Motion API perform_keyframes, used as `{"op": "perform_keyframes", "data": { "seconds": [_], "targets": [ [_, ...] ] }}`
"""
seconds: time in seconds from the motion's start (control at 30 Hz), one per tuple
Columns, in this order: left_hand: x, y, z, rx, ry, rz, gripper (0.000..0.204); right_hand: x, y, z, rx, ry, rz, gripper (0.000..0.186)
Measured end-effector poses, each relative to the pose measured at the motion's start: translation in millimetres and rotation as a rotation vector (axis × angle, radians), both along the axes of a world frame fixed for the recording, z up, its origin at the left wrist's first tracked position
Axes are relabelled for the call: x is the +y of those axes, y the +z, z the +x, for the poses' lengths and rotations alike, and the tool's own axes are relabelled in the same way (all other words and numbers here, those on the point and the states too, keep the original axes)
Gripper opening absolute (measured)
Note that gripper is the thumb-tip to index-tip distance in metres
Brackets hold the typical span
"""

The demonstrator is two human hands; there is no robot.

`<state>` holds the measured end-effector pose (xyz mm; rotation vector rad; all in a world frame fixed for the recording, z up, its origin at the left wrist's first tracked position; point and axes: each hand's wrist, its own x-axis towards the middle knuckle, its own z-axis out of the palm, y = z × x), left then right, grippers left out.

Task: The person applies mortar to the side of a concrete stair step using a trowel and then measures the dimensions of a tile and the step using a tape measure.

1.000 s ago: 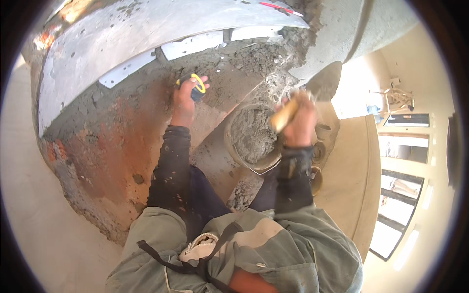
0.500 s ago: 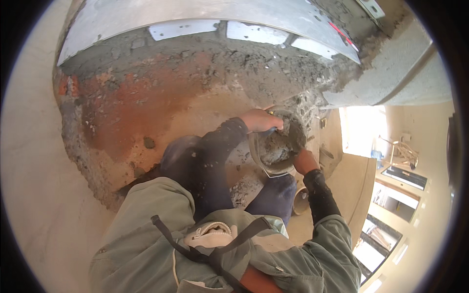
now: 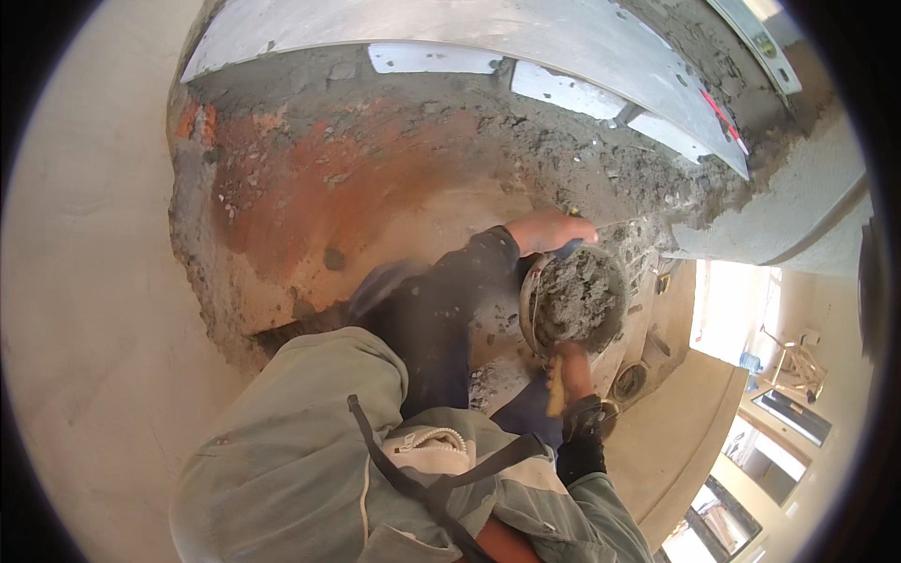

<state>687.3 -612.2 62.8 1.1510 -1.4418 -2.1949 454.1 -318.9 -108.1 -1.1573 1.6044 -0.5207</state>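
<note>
Right hand [image 3: 574,368]: fingers wrapping firmly around a tan handle [image 3: 556,389], at the bucket's near rim; the tool's working end is not showing clearly.
Bucket [image 3: 528,314]: standing between the hands, holding grey mortar [image 3: 577,296]. Good practice, as judged: working the blade along the wall, lifting modest loads.
Left hand [image 3: 552,230]: partly closed at the far rim, apparently clasping a dark blue object [image 3: 568,249], mostly hidden; best bracing the rim while keeping that object clean.
Pale panel [image 3: 450,23]: lying beyond, a red pen [image 3: 723,117] resting on it.
</note>
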Motion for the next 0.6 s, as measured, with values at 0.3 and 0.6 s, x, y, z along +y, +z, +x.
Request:
{"op": "perform_keyframes", "data": {
  "seconds": [0.3,0.6],
  "targets": [
    [-35.9,2.4,18.1,0.285,0.427,0.105,0.049,-28.5,128.3,73.8,-0.42,-0.837,0.285,0.013],
    [-37.3,0.0,20.0,0.354,0.577,0.093,0.048,-46.9,197.0,88.6,-0.659,-1.215,-0.329,0.021]
  ]
}}
